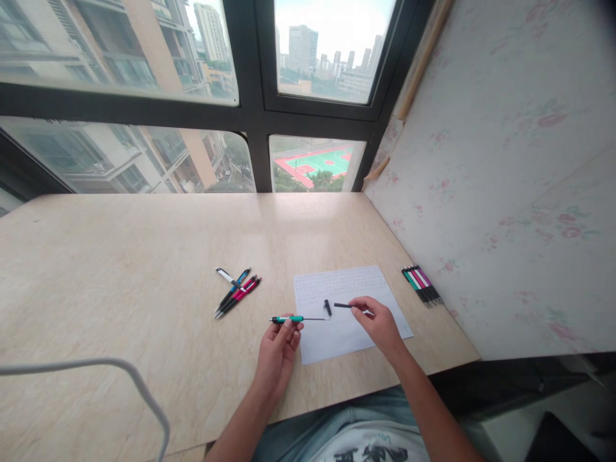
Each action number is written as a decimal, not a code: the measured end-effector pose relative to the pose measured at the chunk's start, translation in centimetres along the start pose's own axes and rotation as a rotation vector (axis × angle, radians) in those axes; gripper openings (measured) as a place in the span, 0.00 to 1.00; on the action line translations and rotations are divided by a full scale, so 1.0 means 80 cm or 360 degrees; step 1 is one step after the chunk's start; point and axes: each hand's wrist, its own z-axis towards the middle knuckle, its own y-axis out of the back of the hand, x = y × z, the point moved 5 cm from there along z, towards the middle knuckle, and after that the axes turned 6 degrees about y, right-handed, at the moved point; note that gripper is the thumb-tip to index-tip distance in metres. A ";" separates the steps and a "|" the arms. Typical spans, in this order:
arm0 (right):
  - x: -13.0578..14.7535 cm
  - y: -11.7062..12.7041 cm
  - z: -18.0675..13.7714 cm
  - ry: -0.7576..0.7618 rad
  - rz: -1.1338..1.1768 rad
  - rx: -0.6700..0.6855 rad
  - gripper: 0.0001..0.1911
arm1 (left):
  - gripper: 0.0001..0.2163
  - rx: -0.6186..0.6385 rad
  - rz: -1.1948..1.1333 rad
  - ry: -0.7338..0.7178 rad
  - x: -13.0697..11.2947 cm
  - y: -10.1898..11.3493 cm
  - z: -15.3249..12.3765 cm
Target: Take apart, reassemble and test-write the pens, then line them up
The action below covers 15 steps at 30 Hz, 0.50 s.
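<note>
Work on the green pen (294, 319) looks partway done: our left hand (280, 343) pinches it by the paper (337, 345)'s left edge, refill (316, 319) bare; our right hand (378, 322) pinches a black tube (342, 305), not yet joined. A small black piece (328, 307) lies between. Whole-looking pens (422, 285) line the table (144, 276)'s right edge; loose pens (242, 292) lie crossed, left of the paper.

Pen parts (328, 308) lie on paper (344, 340) between 4 left pens (239, 296) and perhaps 5 or 6 right pens (422, 286).
</note>
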 end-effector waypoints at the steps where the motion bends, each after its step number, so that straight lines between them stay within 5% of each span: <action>1: 0.003 -0.001 -0.001 0.0006 0.0047 0.0035 0.10 | 0.09 -0.0017 -0.0008 -0.0010 -0.001 0.001 0.000; 15: 0.024 -0.015 -0.007 0.0145 0.0081 0.0225 0.07 | 0.08 -0.0037 0.0004 -0.0059 -0.006 -0.001 -0.002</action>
